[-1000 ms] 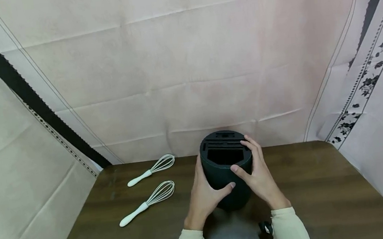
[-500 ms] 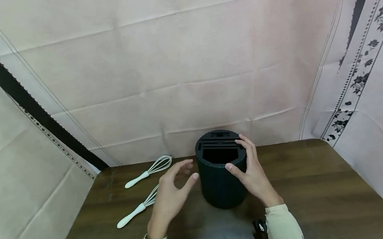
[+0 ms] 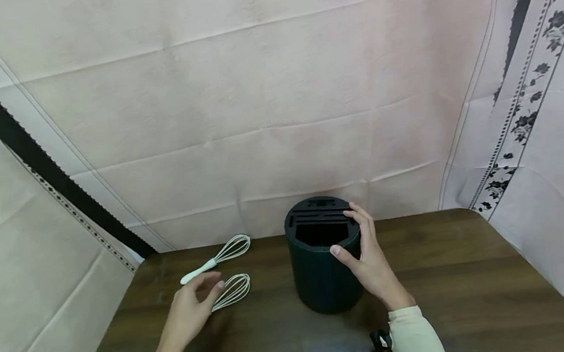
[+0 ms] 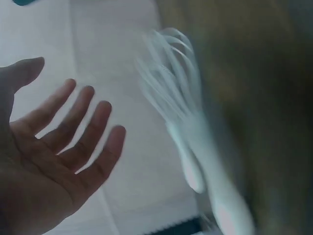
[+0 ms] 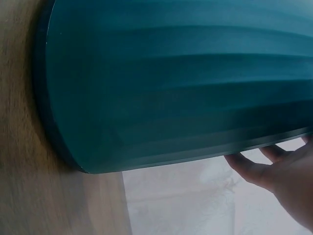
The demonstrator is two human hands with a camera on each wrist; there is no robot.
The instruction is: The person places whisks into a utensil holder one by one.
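The dark round holder (image 3: pixel 324 255) stands upright on the wooden table (image 3: pixel 479 281), near its back edge and roughly in the middle. Its top has narrow slots at the back and one wide opening at the front, and nothing is in it as far as the head view shows. The right hand (image 3: pixel 368 261) holds it by the rim, thumb on the near edge and fingers curved over the far side.

The left hand (image 3: pixel 188 315) is out to the left with its fingers spread and relaxed, holding nothing. It hovers over the handle of the nearer whisk (image 3: pixel 229 291), whose wire head shows just past the fingertips; whether the hand touches it is hard to tell, since the left wrist view is blurred. The second whisk (image 3: pixel 215 258) lies just behind, near the wall cloth (image 3: pixel 255 115).

So the holder looks placed and steadied, while both whisks lie flat on the table, neither lifted nor put in any opening.
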